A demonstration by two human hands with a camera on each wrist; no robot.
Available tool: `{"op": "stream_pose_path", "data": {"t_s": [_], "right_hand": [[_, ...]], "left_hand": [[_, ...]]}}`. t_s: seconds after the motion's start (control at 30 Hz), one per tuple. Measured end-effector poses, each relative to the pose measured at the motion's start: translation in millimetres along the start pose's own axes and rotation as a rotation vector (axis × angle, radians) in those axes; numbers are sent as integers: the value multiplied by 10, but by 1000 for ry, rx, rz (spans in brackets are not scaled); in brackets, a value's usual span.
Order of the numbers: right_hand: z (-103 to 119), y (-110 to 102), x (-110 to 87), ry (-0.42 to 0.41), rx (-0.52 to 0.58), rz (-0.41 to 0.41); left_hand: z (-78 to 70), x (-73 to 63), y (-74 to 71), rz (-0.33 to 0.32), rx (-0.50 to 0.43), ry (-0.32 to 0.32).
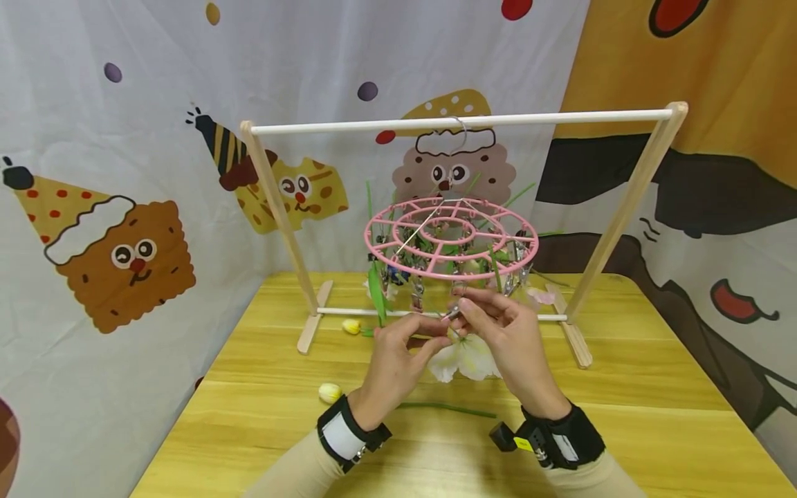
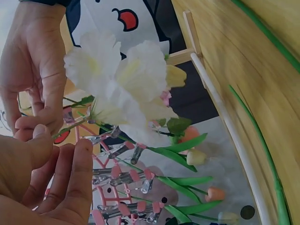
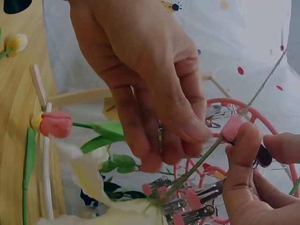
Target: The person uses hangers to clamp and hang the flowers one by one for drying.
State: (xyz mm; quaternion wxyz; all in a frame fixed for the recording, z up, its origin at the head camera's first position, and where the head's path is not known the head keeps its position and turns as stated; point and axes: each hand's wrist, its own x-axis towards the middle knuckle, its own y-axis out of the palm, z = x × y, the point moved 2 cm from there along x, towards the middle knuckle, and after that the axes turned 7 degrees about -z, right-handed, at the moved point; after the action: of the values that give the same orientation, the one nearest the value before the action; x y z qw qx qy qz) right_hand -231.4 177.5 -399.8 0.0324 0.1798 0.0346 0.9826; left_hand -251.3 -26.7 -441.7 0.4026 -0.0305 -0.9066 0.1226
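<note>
A large white artificial flower (image 1: 467,361) hangs petals-down in front of the pink drying rack (image 1: 451,238). Its thin stem (image 3: 199,164) runs through a pink-tipped metal clip (image 3: 232,128). My right hand (image 1: 513,346) pinches this clip between thumb and fingers. Close beside the stem is my left hand (image 1: 398,363). Its fingers are loosely bent, with a small gap between thumb and index fingertip. The left wrist view shows the white flower (image 2: 122,79) just beyond both hands; the stem's end is hidden by fingers.
A wooden stand (image 1: 398,126) holds the rack by its hook. More clips with tulips (image 2: 215,194) and other flowers hang from the rings. On the wooden table (image 1: 635,415) lie yellow tulips (image 1: 330,393) and a green stem (image 1: 448,407). A printed curtain (image 1: 299,55) stands behind.
</note>
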Motion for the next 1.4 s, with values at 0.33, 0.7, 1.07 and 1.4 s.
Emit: {"op": "stream_pose_path", "data": {"t_s": [0.33, 0.7, 1.07, 1.4], "right_hand": [[16, -136, -21, -5, -67, -30], [19, -271, 1, 20, -55, -76], [3, -400, 69, -7, -5, -109], [-25, -548, 135, -26, 36, -143]], "left_hand": [[56, -125, -154, 49, 105, -32], [157, -275, -346, 124, 192, -118], [279, -381, -489, 249, 318, -130], [422, -495, -549, 475, 456, -152]]}}
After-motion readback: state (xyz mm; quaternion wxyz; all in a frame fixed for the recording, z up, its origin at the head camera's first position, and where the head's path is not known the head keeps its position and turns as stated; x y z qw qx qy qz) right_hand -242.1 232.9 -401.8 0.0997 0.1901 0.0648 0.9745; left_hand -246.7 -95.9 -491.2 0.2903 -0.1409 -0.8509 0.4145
